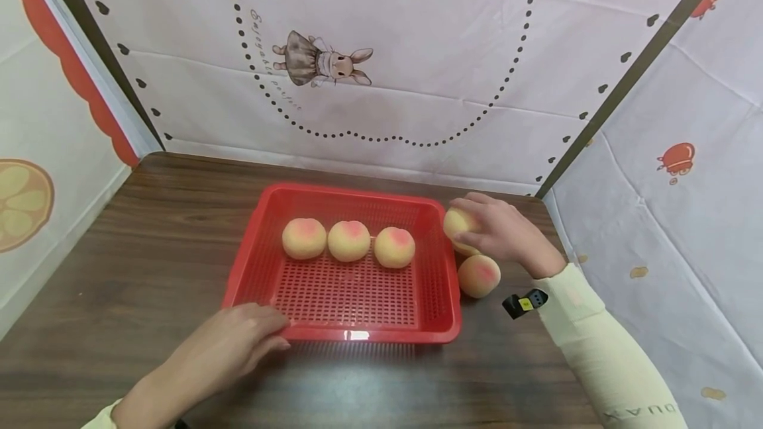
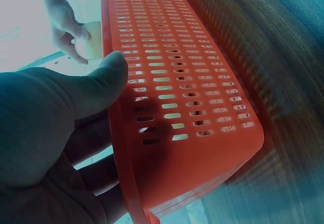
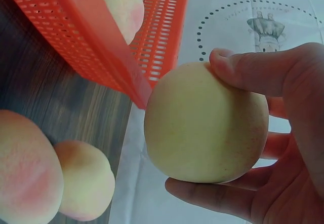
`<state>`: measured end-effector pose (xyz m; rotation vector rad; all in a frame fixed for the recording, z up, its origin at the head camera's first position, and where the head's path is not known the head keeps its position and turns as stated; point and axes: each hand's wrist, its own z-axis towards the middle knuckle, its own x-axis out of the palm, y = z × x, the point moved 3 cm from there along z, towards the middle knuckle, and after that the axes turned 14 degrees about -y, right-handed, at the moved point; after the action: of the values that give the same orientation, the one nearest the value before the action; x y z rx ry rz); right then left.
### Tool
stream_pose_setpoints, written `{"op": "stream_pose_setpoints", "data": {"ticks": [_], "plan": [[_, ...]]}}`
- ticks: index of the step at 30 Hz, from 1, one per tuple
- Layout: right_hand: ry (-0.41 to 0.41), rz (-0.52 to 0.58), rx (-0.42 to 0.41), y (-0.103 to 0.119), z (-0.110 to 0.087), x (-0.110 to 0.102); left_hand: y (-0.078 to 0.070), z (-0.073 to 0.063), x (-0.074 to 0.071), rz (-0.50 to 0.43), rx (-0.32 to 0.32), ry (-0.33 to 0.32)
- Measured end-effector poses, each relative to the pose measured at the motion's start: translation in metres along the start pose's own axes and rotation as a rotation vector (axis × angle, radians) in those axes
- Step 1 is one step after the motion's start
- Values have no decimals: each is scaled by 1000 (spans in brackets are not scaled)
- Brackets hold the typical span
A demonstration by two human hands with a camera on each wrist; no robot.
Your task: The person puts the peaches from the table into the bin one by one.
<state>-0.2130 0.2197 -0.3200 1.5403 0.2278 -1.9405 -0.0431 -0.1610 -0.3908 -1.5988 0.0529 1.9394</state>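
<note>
A red plastic basket with slotted walls stands on the table. My left hand grips its near-left rim; the left wrist view shows the thumb against the outer wall and the fingers behind the rim. Three yellow peaches with pink tops sit in a row inside, among them the left peach. Beside the basket's right wall, my right hand holds another peach between thumb and fingers, level with the rim. Two more peaches lie below that hand: one near peach and one mostly hidden.
The dark wood table is enclosed by a printed white cloth at the back and cloth sides. A black and yellow clip-like piece shows at the right wrist.
</note>
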Motion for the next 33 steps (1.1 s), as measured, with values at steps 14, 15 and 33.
{"op": "stream_pose_setpoints", "data": {"ticks": [14,15,33], "plan": [[47,32,6,20,10,6,-1,-2,-1,9,34,-49],[45,33,0,21,10,6,-1,-2,-1,9,40,-58],[76,61,-59,43,22,13,-1,-2,-2,4,52,-77]]}}
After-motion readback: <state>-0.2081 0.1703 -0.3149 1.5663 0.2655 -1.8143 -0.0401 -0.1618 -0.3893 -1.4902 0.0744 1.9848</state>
